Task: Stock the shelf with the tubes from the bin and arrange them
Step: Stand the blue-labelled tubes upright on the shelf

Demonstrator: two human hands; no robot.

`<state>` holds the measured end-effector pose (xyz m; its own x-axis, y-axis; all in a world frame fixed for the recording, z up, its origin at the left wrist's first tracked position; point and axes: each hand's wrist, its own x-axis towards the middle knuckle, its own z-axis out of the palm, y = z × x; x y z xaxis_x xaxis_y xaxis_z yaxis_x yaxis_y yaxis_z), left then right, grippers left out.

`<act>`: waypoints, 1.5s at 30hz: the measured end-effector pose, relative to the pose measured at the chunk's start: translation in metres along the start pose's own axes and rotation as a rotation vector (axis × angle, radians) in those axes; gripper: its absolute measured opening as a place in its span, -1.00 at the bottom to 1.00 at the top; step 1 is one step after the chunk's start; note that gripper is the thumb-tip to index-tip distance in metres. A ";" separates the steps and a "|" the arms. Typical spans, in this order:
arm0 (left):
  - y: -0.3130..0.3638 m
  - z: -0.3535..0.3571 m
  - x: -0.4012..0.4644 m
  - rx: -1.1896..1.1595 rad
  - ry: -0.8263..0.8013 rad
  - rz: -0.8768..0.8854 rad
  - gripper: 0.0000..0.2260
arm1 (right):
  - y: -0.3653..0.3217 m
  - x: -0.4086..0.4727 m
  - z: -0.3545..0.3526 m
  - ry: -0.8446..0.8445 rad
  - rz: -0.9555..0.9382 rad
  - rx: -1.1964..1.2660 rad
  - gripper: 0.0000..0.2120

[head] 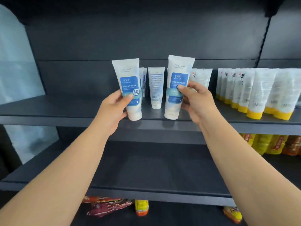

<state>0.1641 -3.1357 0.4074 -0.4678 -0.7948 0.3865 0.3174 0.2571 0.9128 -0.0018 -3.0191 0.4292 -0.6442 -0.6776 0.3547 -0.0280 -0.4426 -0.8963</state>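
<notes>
Setting: dark grey shop shelving, several tiers deep, with a bare back panel above the stocked shelf point(65, 110).
Left hand: the left hand point(116, 110) grips a white tube with a blue label point(128, 88) round its lower half, thumb across the front, cap end down at the shelf's front edge; whether the cap touches the board I cannot tell.
Right hand: the right hand point(193, 101) grips a second blue-label tube point(176, 87) from the side, thumb on the label, also cap down at the front edge.
Already stocked: between the two held tubes a smaller-looking tube point(156, 88) stands further back with its printed back facing out, and a few more stand behind the left-hand tube point(143, 79), partly hidden.
Neighbours: to the right, well apart from the blue ones, a tight row of white tubes with yellow caps point(254, 95) fills that end.
Progress: early to middle, I judge; a handful are up, two are going on now, and the left stretch of shelf has room.
Left to do: set these two down, turn the backward one label-out, square the rows.
Bin: not in view, so what remains in it I cannot say.
Lower tiers: orange packets point(267, 144) at right; red and yellow snack packs point(110, 206) at the bottom.
</notes>
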 end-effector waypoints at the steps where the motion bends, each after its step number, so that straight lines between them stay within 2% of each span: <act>1: -0.003 0.003 0.006 0.019 0.008 0.004 -0.83 | 0.004 0.012 0.002 0.007 -0.003 0.001 -0.86; 8: -0.029 0.004 0.046 0.071 0.074 -0.055 -0.80 | 0.048 0.060 0.017 0.013 0.038 -0.058 -0.84; 11: -0.033 -0.003 0.062 0.109 0.033 -0.074 -0.80 | 0.058 0.071 0.022 0.011 0.028 -0.079 -0.95; 18: -0.045 -0.011 0.092 0.113 -0.083 -0.152 -0.76 | 0.072 0.082 0.027 -0.003 0.076 -0.014 -0.93; 24: -0.051 -0.015 0.103 0.071 -0.132 -0.176 -0.75 | 0.075 0.085 0.031 -0.027 0.050 -0.080 -0.92; 33: -0.051 -0.014 0.102 0.081 -0.120 -0.165 -0.77 | 0.073 0.084 0.032 -0.040 0.097 -0.109 -0.90; 41: -0.050 -0.010 0.098 0.121 -0.063 -0.139 -0.85 | 0.073 0.081 0.033 -0.031 0.105 -0.188 -0.97; 45: -0.048 -0.008 0.093 0.250 0.015 -0.090 -0.80 | 0.069 0.076 0.030 0.066 0.105 -0.345 -0.78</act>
<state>0.1122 -3.2269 0.3990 -0.4723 -0.8283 0.3016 0.0602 0.3111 0.9485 -0.0295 -3.1191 0.4019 -0.7047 -0.6646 0.2485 -0.2083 -0.1410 -0.9678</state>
